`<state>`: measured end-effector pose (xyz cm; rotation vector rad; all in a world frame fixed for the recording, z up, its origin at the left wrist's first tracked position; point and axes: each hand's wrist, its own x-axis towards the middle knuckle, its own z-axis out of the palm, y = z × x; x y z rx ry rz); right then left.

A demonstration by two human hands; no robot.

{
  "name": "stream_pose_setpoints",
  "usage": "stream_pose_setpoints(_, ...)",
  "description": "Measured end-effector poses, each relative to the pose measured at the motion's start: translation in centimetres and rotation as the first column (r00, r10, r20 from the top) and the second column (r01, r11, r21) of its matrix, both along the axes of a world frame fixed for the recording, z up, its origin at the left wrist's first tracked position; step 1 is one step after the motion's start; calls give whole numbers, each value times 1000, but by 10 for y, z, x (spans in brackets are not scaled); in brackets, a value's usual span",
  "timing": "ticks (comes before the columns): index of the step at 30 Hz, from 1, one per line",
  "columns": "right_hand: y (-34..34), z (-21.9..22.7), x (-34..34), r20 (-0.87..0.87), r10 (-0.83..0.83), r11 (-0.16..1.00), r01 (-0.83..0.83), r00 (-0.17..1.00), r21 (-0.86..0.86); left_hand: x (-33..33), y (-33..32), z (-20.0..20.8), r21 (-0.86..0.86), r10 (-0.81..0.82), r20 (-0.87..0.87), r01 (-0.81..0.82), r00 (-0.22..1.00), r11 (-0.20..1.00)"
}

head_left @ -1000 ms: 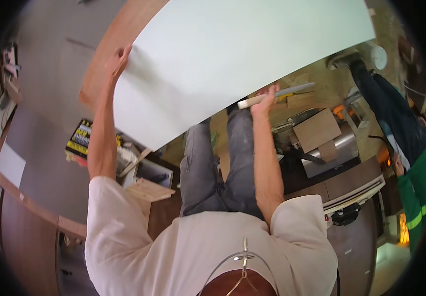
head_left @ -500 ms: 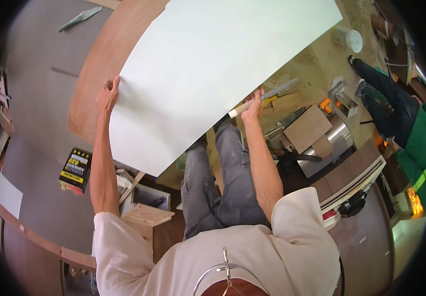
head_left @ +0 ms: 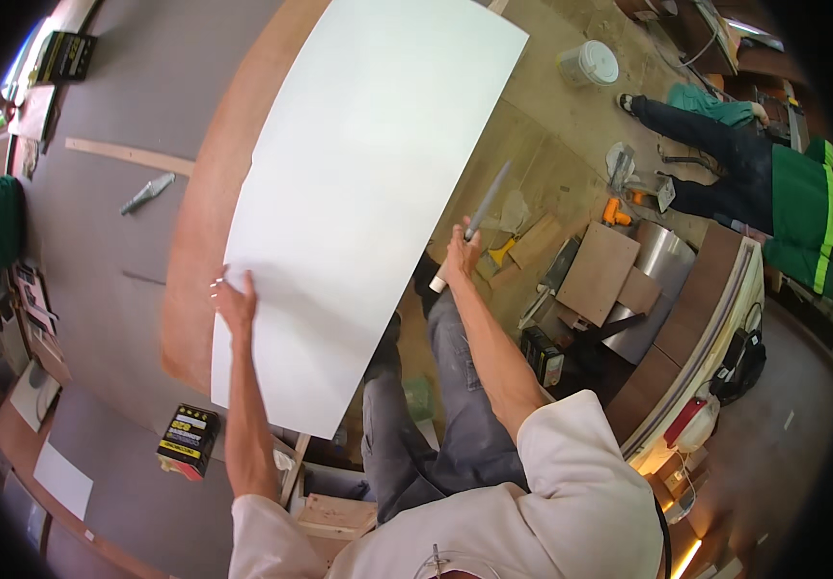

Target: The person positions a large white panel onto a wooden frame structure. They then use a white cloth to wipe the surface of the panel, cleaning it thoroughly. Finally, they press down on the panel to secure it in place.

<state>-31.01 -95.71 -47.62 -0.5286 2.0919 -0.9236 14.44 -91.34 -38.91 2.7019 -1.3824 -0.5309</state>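
A long white sheet (head_left: 358, 183) lies over a curved reddish-brown board (head_left: 190, 299). My left hand (head_left: 235, 301) is at the sheet's left edge, thumb and fingers apart, slightly blurred. To the right of the sheet, my right hand (head_left: 459, 255) is wrapped round a file (head_left: 489, 203) with a pale wooden handle. Its grey blade points up and away, clear of the sheet's right edge, and the handle end sticks out below my palm.
On the grey surface at left are a black-and-yellow adhesive tin (head_left: 188, 439), a grey pointed tool (head_left: 148, 193) and a wooden strip (head_left: 127, 154). Boards (head_left: 604, 275), an orange power tool (head_left: 616, 212) and a white bucket (head_left: 590, 64) occupy the right. A person in green (head_left: 797, 207) is beyond.
The view has shifted, and the white sheet appears turned more upright. My left hand has loosened from the board and sheet edge. The file in my right hand now points more steeply upward.
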Motion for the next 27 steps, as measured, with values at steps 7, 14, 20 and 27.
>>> stream_pose_setpoints(7,-81,54,-49,361,-305,938,343,881,-44,-208,-145,43,-106,-518,-268,510,812,854)
stream_pose_setpoints(14,-216,82,-71,470,-248,949,310,847,-58,-300,-269,26,201,-724,-158,740,671,642)
stream_pose_setpoints(20,-290,79,-83,542,-173,982,188,823,27,-314,-299,13,307,-739,-191,754,646,580)
stream_pose_setpoints(27,-292,90,-93,525,-161,986,161,836,46,-321,-308,13,312,-703,-215,730,678,608)
